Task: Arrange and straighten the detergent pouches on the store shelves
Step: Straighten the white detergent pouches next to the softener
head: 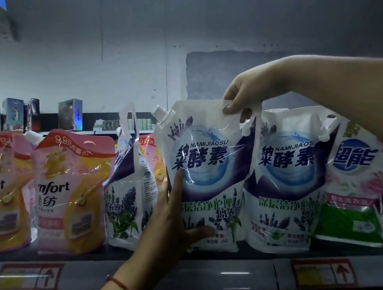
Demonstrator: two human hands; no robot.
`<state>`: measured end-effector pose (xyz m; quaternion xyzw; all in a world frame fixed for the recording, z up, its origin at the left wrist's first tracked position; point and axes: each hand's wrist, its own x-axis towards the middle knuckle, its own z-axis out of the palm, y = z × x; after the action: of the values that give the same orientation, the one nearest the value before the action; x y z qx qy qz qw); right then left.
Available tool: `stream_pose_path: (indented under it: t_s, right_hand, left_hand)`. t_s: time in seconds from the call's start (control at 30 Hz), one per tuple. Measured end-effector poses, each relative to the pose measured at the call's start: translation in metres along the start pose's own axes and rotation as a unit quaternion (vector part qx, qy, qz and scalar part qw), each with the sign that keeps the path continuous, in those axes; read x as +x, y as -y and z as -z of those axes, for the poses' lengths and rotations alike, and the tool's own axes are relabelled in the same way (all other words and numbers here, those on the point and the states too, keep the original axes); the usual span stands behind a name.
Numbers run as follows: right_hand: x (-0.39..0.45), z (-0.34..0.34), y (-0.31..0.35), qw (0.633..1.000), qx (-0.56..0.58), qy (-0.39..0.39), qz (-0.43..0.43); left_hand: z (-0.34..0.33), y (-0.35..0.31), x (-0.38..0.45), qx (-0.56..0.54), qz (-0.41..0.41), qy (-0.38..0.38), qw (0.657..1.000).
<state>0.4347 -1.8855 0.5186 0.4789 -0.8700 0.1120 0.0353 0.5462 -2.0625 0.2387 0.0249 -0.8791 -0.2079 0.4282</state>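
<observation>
The right hand (246, 92) pinches the lavender pouch (209, 178) by its top handle. The left hand (169, 219), fingers spread, presses its front on the shelf (151, 272).

A dim shop interior. A whitewashed wall (106, 47) fills the upper view, stained and cracked, with a grey unpainted patch (214, 72) at mid-right. A grey shelf edge (151, 270) crosses the bottom, bearing red-framed price labels (324, 274). Far left, a distant shelf (67, 132) carries dark boxes (69, 114) along its back edge.
</observation>
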Motion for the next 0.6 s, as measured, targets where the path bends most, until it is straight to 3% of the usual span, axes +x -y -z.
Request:
stream_pose_path:
  t_s: [0.23,0.43,0.6]
  right_hand:
    - [0.030,-0.021,0.001,0.986,-0.065,-0.150,0.020]
    - [0.022,-0.037,0.007,0.969,-0.132,-0.207,0.039]
    - [0.003,-0.053,0.006,0.946,-0.201,-0.250,0.045]
  left_hand:
    - [-0.007,-0.001,-0.002,-0.021,0.011,-0.006,1.000]
    - [-0.002,-0.006,-0.005,0.020,0.037,-0.006,0.999]
    - [0.006,-0.017,-0.012,0.157,0.025,0.022,0.987]
